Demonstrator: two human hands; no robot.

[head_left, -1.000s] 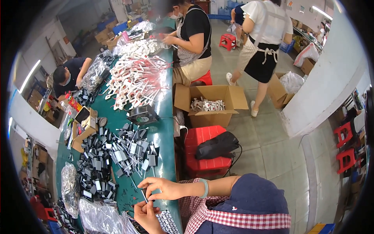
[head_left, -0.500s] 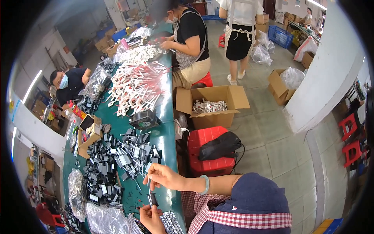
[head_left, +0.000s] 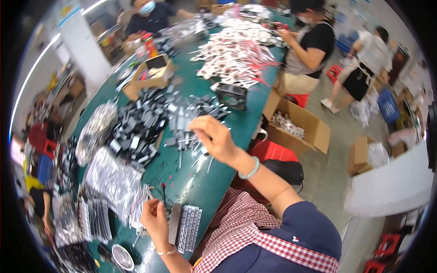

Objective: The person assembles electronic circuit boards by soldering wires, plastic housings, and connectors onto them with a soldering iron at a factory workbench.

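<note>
Head view: a black fan (head_left: 231, 96) is standing beyond grey parts (head_left: 182, 120) at frame centre.
Partly covering them, the right hand (head_left: 214, 139) is hanging farther from the left hand (head_left: 155, 221) than earlier; both are half curling, whether holding something I cannot tell. Boxy parts are trailing pale cables.

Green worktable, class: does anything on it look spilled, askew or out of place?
Yes: tiny red and dark scraps lie loose on the green worktable between the heap of dark parts and the left hand, looking like stray litter.
</note>
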